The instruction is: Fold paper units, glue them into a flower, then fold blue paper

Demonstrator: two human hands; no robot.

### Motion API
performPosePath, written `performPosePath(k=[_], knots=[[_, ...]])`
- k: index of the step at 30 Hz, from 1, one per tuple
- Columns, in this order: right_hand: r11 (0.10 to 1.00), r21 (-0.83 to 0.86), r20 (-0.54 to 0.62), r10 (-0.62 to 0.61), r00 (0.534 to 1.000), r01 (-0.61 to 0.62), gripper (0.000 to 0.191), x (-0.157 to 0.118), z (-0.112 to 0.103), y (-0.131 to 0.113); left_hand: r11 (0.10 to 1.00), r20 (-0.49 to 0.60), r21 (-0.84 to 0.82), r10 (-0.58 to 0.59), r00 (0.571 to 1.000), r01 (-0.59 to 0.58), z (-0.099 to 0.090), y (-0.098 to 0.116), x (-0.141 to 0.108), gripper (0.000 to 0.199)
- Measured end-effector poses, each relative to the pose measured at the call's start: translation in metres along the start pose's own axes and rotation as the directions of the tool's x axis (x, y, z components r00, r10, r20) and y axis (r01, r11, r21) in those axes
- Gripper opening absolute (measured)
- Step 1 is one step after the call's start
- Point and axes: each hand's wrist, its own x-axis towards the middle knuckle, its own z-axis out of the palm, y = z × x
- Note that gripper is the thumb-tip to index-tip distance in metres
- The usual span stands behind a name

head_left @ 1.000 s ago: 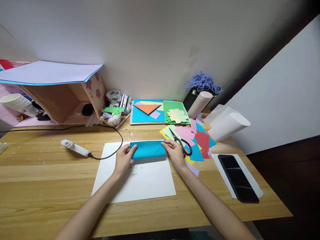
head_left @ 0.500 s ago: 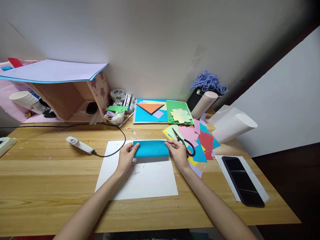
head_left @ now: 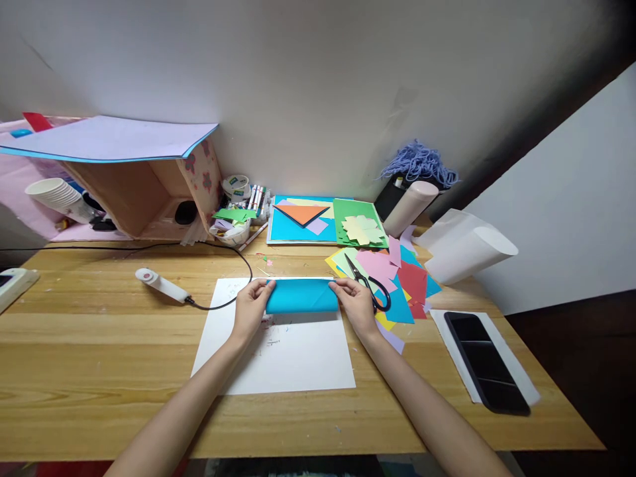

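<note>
A folded strip of blue paper (head_left: 301, 296) stretches between my two hands, above a white sheet (head_left: 298, 364) that bears small ink marks. My left hand (head_left: 252, 308) pinches its left end between thumb and fingers. At the right end, my right hand (head_left: 355, 303) pinches the upper corner the same way. Close beside my right hand, black-handled scissors (head_left: 378, 295) lie on a heap of coloured paper pieces (head_left: 411, 281). The underside of the blue paper is hidden from me.
A white glue gun (head_left: 161, 286) with a black cord lies left of the sheet. At right are a phone (head_left: 487, 361) and a white paper roll (head_left: 472, 255). Behind stand an open box (head_left: 149, 199), markers (head_left: 256, 199), coloured sheets (head_left: 283, 228) and blue yarn (head_left: 420, 162).
My hands keep the blue paper in nearly the same place and shape. The whole view has shifted slightly, so the surroundings sit a little further right.
</note>
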Motion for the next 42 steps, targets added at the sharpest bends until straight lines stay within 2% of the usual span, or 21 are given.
performPosePath(k=[18,21,25,28,32,35,38,40,42], knots=[[0.999,-0.035,-0.001,-0.037,0.999,0.037,0.023,0.002,-0.001,0.005,0.998,-0.016,0.041,0.040,0.999,-0.039,0.000,0.000,0.002,0.031],[0.997,-0.054,0.006,-0.055,0.998,0.056,0.022,0.002,-0.002,0.004,0.997,0.011,0.075,0.036,0.999,-0.037,-0.002,0.001,0.005,0.030],[0.991,-0.098,0.024,-0.093,0.995,0.095,0.021,0.003,-0.003,0.001,0.991,0.135,0.132,-0.016,0.991,-0.002,-0.011,0.005,0.012,0.029],[0.982,-0.139,0.057,-0.125,0.991,0.132,0.021,0.003,-0.004,-0.002,0.972,0.268,0.234,-0.069,0.961,0.005,-0.020,0.012,0.015,0.029],[0.969,-0.182,0.141,-0.140,0.980,0.164,0.022,0.001,-0.003,-0.006,0.873,0.457,0.453,-0.055,0.888,-0.179,-0.022,0.029,0.014,0.029],[0.968,-0.187,0.211,-0.126,0.969,0.167,0.021,-0.002,-0.001,-0.009,0.756,0.566,0.556,-0.040,0.824,-0.345,-0.010,0.041,0.012,0.029],[0.968,-0.191,0.247,-0.111,0.963,0.160,0.019,-0.004,0.000,-0.011,0.650,0.650,0.577,0.002,0.760,-0.495,0.008,0.047,0.011,0.029],[0.970,-0.192,0.255,-0.099,0.962,0.151,0.018,-0.004,0.000,-0.011,0.608,0.676,0.575,0.024,0.737,-0.547,0.017,0.046,0.010,0.029],[0.970,-0.196,0.263,-0.086,0.961,0.141,0.019,-0.004,0.000,-0.011,0.592,0.680,0.575,0.038,0.733,-0.564,0.023,0.043,0.009,0.029]])
